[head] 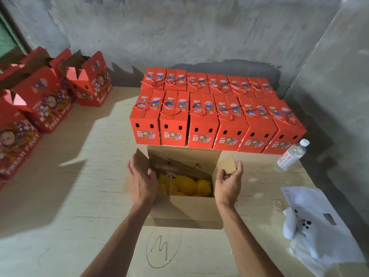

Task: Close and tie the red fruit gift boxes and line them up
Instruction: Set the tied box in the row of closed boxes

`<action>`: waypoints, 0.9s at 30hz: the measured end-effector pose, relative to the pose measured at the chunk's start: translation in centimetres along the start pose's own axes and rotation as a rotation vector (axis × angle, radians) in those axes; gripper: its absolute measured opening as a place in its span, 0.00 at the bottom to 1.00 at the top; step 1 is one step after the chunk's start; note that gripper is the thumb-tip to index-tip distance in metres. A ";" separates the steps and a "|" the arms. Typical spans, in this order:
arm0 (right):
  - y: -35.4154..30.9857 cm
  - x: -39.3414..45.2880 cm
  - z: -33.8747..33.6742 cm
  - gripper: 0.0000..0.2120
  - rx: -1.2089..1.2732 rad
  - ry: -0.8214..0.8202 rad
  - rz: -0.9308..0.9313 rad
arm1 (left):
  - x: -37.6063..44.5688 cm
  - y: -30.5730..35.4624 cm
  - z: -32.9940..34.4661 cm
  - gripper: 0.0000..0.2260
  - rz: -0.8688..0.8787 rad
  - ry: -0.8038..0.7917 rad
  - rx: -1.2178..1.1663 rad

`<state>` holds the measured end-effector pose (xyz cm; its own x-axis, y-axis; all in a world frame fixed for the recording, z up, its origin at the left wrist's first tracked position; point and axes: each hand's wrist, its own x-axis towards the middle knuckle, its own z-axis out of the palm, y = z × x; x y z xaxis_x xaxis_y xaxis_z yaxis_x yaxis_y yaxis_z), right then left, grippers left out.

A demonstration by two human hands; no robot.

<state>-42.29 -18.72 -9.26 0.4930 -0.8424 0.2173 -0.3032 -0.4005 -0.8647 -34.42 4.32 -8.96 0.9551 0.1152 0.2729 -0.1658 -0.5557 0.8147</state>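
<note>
Red printed card made up the gift boxes, and they sat in two groups. The closed and tied red boxes (211, 110) stood in two tidy rows at twelve o'clock on the counter (89, 176), each with a twisted red cord looped across its lid. The open red boxes (60, 100), flaps still up, waited at about ten o'clock, well apart from the rows.

Judging by the thin card and the cut-out holes in the fronts, a box would be stiff along its folds but easy to dent on a flat face; once filled it would likely be fairly heavy. The sound place to take hold would be low on both side walls or under the base, with the cord trusted only after it was tied.

Just in front of the rows stood a brown cardboard carton (183, 208), open at the top, holding yellow fruit in foam netting (185, 183), soft and easily bruised. The left hand (142, 182) held the carton's left flap with fingers nearly straight and the thumb inside it; the right hand (229, 183) gripped the right flap with thumb and fingers curled round its edge.

At three o'clock lay a water bottle (291, 154), and at four o'clock a white plastic bag with paper (311, 222).
</note>
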 end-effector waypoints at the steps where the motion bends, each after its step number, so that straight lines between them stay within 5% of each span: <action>1: -0.1 -0.3 -0.1 0.29 -0.003 -0.007 -0.058 | -0.5 -0.1 0.1 0.31 0.021 -0.045 -0.034; 4: -0.3 -0.8 -0.6 0.12 0.017 -0.005 -0.231 | -1.2 -0.9 0.1 0.19 0.199 -0.095 0.033; 8: -0.2 -0.8 -0.6 0.21 -0.076 -0.092 -0.209 | -0.8 -1.8 0.2 0.04 0.354 -0.083 0.158; 11: 0.3 -0.1 -0.1 0.11 -0.159 -0.140 -0.252 | -0.4 -1.8 0.4 0.05 0.284 -0.084 0.169; 14: 0.6 0.4 0.1 0.24 -0.223 -0.276 -0.190 | 0.4 -1.2 0.0 0.10 0.216 -0.135 0.174; 17: 0.4 0.7 0.0 0.35 -0.285 -0.402 -0.227 | 0.9 -0.1 0.1 0.28 0.149 -0.257 0.285; 23: 0.5 0.6 -0.5 0.42 -0.164 -0.388 -0.310 | 1.2 -0.3 -0.5 0.34 0.178 -0.354 0.173; 27: 0.1 0.2 -0.8 0.38 -0.029 -0.361 -0.280 | 0.6 -0.8 -0.7 0.34 0.155 -0.250 0.055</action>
<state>-42.91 -19.23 -8.93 0.8102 -0.5231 0.2644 -0.1382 -0.6089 -0.7811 -33.89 5.41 -9.06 0.9515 -0.1767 0.2518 -0.3070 -0.5951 0.7427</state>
